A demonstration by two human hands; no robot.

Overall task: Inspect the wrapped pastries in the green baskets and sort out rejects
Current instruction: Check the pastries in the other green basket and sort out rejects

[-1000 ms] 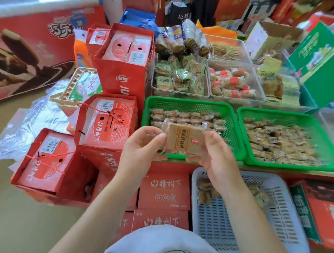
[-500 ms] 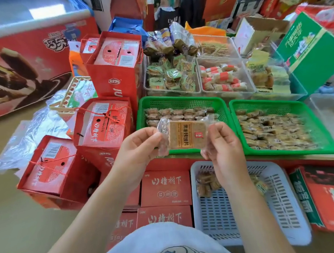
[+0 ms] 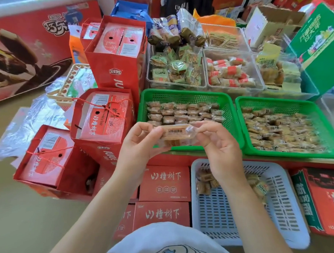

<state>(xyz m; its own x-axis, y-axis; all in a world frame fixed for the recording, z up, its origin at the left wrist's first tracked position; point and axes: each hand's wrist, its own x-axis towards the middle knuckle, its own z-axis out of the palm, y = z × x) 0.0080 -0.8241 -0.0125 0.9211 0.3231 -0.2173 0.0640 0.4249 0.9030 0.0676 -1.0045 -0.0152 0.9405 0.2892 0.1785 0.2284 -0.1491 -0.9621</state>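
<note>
Tilted edge-on since a moment ago, the wrapped pastry point(image 3: 175, 134) hangs over the left green basket point(image 3: 233, 121), pinched between my left hand point(image 3: 139, 146) and right hand point(image 3: 218, 142). Mid-inspection; next, decide: keep, or drop into the white basket point(image 3: 286, 207).

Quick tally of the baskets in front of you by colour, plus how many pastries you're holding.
Green baskets: 2, the left green basket and the right green basket
White basket: 1
Baskets total: 3
Held pastry: 1, pinched between left hand and right hand
</note>
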